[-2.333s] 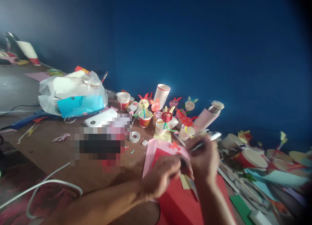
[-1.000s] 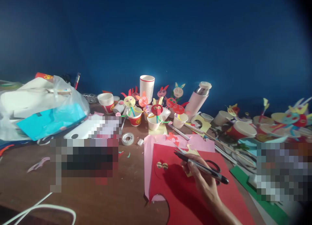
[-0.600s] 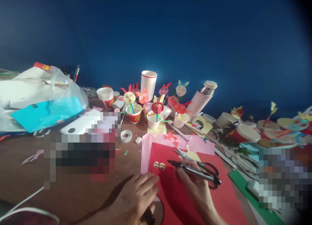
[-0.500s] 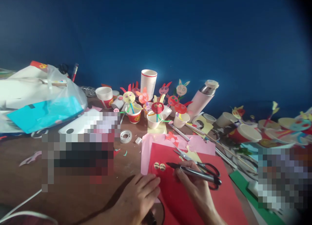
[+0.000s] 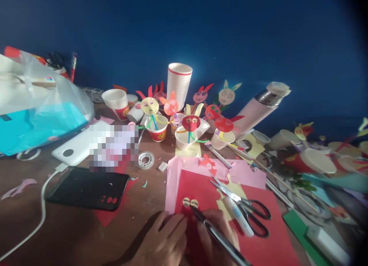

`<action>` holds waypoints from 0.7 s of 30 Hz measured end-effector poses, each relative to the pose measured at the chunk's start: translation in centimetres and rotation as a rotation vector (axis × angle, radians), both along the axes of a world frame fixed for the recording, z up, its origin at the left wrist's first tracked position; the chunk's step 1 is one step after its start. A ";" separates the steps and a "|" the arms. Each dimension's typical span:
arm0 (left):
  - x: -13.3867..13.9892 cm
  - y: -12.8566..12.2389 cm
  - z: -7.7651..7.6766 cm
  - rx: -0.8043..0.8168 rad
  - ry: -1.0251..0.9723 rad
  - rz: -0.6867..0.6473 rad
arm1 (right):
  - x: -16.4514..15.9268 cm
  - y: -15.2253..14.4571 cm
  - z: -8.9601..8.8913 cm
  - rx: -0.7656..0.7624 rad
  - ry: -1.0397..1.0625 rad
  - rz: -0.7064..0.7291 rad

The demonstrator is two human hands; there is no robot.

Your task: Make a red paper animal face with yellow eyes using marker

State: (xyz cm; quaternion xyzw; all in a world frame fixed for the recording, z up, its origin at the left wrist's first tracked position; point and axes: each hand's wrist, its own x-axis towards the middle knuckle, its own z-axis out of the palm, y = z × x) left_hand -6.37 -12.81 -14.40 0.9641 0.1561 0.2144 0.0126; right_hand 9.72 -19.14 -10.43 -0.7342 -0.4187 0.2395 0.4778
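My right hand (image 5: 217, 233) is closed round a black marker pen (image 5: 214, 231). The pen's tip is at two small cream paper ovals (image 5: 191, 203) with dark marks on them, which look like eyes. They lie on a sheet of red paper (image 5: 264, 241). My left hand (image 5: 165, 239) rests flat at the red paper's left side, fingers stretched out and holding nothing. Scissors (image 5: 238, 200) with black handles lie partly spread to the right, beside a pale blue-and-white tube (image 5: 238, 216) and a cream paper scrap (image 5: 241, 189).
Behind stand paper cups (image 5: 157, 129) with paper-face figures, a tall cup stack (image 5: 179, 85) and a tilted pink flask (image 5: 258, 108). A roll of tape (image 5: 146, 160), a black phone (image 5: 86, 189) and a white power bank (image 5: 83, 143) lie left. Pink paper (image 5: 172, 185) lies under the red sheet.
The view has come closer. My right hand has moved down and left, bringing the pen tip beneath the ovals. The tube beside the scissors now shows. My left hand stays flat.
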 end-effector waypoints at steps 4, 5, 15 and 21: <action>-0.1 -0.1 0.8 -0.030 -0.017 0.039 | 0.1 -0.9 -1.0 -0.052 -0.185 -0.009; -0.2 -0.1 1.0 -0.044 -0.038 0.042 | 0.1 -0.9 -1.1 -0.047 -0.199 -0.011; -1.2 -0.2 1.0 -0.083 0.054 0.086 | -0.1 -0.8 -1.2 -0.043 -0.234 -0.022; -1.0 0.0 0.7 -0.058 0.082 0.096 | -0.1 -0.7 -1.3 -0.065 -0.143 -0.052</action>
